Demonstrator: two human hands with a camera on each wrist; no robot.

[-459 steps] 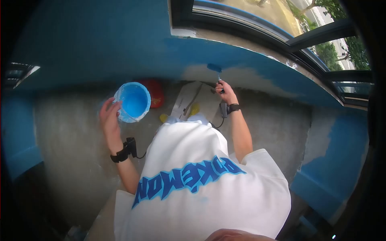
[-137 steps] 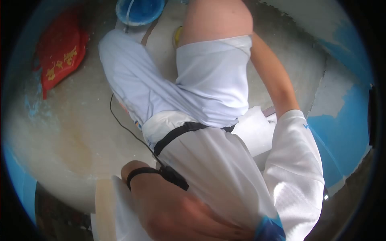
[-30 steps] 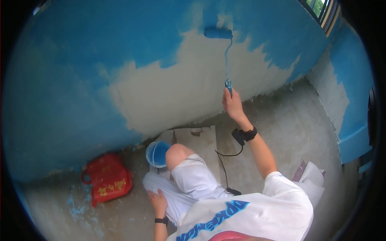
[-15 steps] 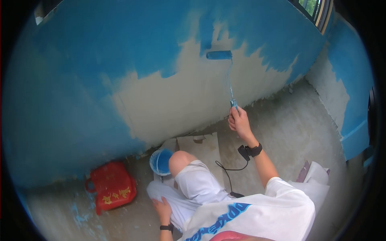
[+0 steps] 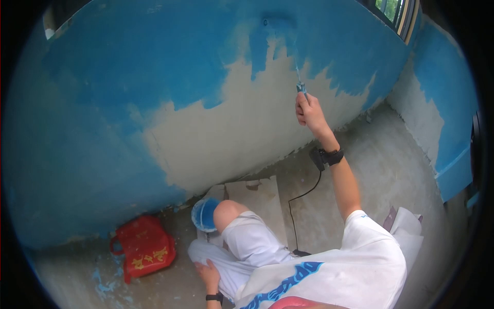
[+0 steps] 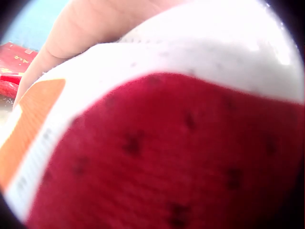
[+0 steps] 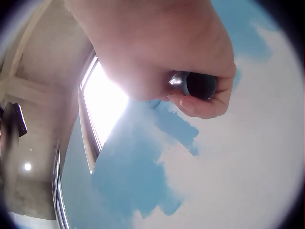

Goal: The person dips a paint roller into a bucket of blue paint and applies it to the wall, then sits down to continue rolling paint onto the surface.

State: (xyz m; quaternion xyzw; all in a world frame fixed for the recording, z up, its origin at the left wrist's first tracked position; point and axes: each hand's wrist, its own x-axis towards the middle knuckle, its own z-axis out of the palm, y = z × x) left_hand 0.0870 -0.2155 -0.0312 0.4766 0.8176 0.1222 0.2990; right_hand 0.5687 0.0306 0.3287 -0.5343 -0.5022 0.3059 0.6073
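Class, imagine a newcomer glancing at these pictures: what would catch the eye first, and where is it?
Probably the large pale patch across the middle of the blue wall, with its ragged edges. Above it is the blurred head of the paint roller, whose handle the right hand grips. On the floor at lower left, a red object with gold lettering stands out.

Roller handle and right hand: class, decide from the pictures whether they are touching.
Touching. The right wrist view shows the right hand with its fingers curled around the roller handle.
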